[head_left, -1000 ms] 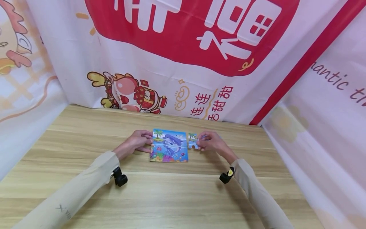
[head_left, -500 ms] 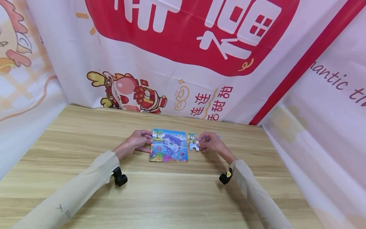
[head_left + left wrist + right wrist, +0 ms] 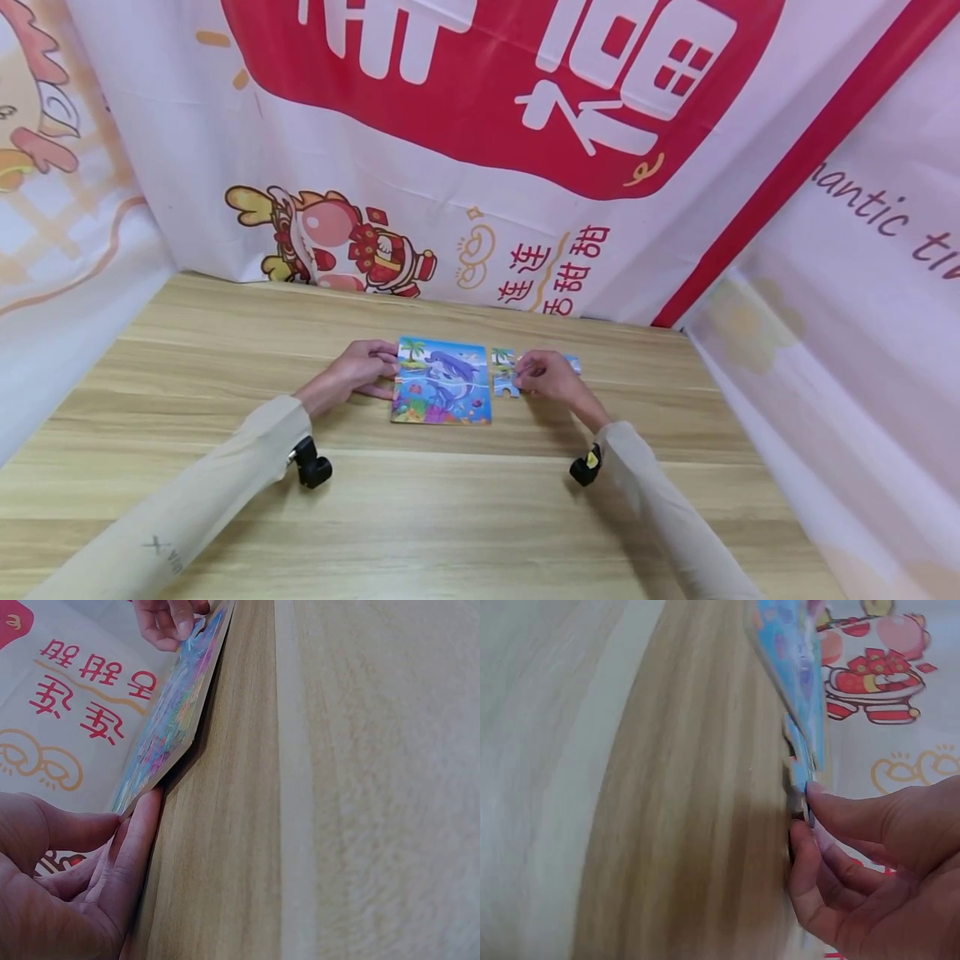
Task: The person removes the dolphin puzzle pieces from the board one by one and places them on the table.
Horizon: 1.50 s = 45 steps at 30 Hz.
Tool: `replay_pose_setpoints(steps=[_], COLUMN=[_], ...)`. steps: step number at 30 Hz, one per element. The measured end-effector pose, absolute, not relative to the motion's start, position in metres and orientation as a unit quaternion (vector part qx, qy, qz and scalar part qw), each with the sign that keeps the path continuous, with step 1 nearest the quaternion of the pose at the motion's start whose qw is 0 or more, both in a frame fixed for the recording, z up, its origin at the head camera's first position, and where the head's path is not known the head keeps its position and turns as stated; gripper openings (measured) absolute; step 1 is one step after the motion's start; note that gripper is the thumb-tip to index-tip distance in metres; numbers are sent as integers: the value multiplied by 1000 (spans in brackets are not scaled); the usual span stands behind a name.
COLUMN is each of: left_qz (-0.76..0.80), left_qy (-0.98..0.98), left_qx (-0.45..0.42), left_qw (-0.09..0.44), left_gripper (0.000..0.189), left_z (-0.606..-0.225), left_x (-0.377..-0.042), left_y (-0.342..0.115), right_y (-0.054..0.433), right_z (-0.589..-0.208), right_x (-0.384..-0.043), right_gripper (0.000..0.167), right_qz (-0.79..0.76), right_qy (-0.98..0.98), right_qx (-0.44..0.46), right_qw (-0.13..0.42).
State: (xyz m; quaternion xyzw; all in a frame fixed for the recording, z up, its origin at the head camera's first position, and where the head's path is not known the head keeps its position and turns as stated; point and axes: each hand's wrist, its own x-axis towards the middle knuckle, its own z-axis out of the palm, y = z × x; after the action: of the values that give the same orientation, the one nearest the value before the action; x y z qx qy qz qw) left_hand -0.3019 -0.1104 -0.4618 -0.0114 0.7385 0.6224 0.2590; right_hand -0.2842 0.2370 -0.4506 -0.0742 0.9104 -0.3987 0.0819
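Note:
My left hand (image 3: pixel 362 369) pinches the left edge of a square dolphin picture board (image 3: pixel 442 383). In the left wrist view, the thumb lies over the corner of the board (image 3: pixel 176 712) and the fingers are under it. Just right of the board stands a narrow column of jigsaw pieces, a palm-tree piece (image 3: pixel 502 357) above a blue piece (image 3: pixel 505 385). My right hand (image 3: pixel 553 377) pinches a jigsaw piece at the right side of this column. The right wrist view has thumb and forefinger at a piece's edge (image 3: pixel 808 814); its picture is mostly hidden by the fingers.
Another blue jigsaw piece (image 3: pixel 573 364) shows behind the right hand. The wooden table (image 3: pixel 480 517) meets a printed white cloth (image 3: pixel 450 242) at its back edge. More cloth (image 3: pixel 840 333) hangs at both sides.
The lower blue piece was shifted slightly down, then came back against the palm-tree piece. My right hand has moved a little, uncovering more of the blue piece behind it. The left hand stays put.

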Motion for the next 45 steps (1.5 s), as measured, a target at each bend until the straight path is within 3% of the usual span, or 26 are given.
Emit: replay_pose_setpoints(steps=[33, 45], left_qz=[614, 612], left_qy=[745, 749], left_qx=[-6, -13], left_qw=[260, 255], left_gripper=[57, 56], left_z=[-465, -465], left_x=[-301, -303], left_y=[-107, -109], right_y=[240, 228], right_z=[-455, -433], right_x=[-285, -291], right_gripper=[16, 12], right_qz=[-334, -330], right_qy=[936, 938], right_qx=[-87, -97], right_qw=[69, 49])
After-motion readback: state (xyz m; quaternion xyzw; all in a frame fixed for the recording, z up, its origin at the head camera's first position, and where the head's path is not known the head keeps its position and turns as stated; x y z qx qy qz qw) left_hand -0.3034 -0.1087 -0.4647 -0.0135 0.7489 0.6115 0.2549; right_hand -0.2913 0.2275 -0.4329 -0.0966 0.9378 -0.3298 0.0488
